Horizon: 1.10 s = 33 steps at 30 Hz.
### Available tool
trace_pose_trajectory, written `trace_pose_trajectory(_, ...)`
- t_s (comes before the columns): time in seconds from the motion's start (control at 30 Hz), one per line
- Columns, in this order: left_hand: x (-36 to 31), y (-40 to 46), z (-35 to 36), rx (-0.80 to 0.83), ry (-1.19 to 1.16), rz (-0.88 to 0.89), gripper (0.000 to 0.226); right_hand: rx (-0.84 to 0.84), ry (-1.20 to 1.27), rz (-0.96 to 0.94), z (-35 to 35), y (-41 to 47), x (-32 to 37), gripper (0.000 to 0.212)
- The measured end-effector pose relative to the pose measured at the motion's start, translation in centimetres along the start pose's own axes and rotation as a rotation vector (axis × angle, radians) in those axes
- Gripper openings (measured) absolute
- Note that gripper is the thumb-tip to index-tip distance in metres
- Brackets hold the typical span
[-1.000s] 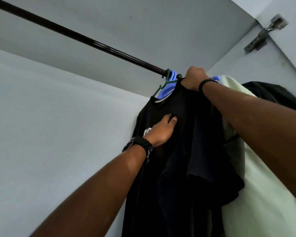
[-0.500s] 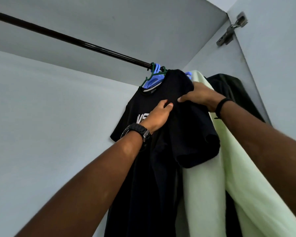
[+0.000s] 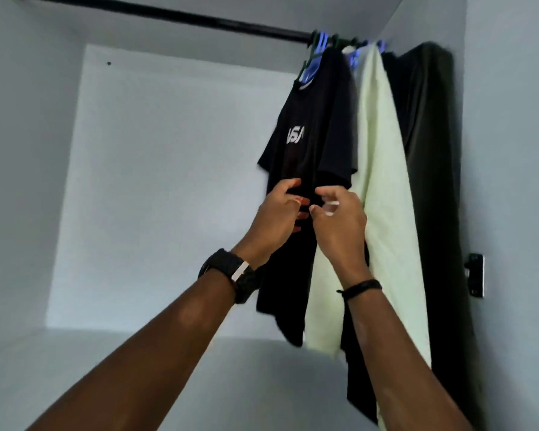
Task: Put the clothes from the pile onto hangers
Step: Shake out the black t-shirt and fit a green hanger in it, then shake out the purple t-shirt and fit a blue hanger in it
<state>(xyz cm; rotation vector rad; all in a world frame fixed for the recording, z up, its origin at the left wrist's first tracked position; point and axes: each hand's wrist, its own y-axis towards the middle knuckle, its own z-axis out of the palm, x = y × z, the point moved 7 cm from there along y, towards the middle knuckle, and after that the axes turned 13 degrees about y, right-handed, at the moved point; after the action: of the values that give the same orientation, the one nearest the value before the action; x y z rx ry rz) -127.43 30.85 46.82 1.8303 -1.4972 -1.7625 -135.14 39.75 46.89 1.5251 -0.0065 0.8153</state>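
Head view shows the black T-shirt [image 3: 315,126] already hanging on the rail [image 3: 175,17], crowding the pale green garment [image 3: 383,181] to its right. Left hand [image 3: 277,213] and right hand [image 3: 339,219] seem to pinch its front, fingers curled, though blur hides the contact. Likely next: release and fetch another; open rail lies leftward.

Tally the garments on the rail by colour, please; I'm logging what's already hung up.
Black printed T-shirt: 1
Pale green garment: 1
Dark garment at the far right: 1
Total: 3 that can be told apart, all on the dark metal rail; more may hide behind them.
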Motion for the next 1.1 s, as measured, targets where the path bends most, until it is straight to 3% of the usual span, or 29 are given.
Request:
trace_pose_trajectory(0.23, 3.1, -17.2, -5.3, -0.188, 0.01, -0.252, 0.039, 0.24, 0.372, 0.387, 3.2, -14.8, 0.6, 0.032)
trace_pose_trajectory(0.53, 5.2, -44.0, -17.0, -0.502, 0.174, -0.574, 0.041, 0.706, 0.608, 0.798, 11.4, -39.7, 7.6, 0.033)
trace_pose_trajectory(0.83, 0.4, -77.1, -28.3, -0.952, 0.253, -1.06, 0.044, 1.312, 0.643, 0.973, 17.0, -70.3, 24.8, 0.025)
trace_pose_trajectory(1.1, -7.3, -100.0, -33.9, -1.282, 0.296, -1.273, 0.041, 1.712, 0.662, 1.061, 15.8, -90.0, 38.3, 0.027)
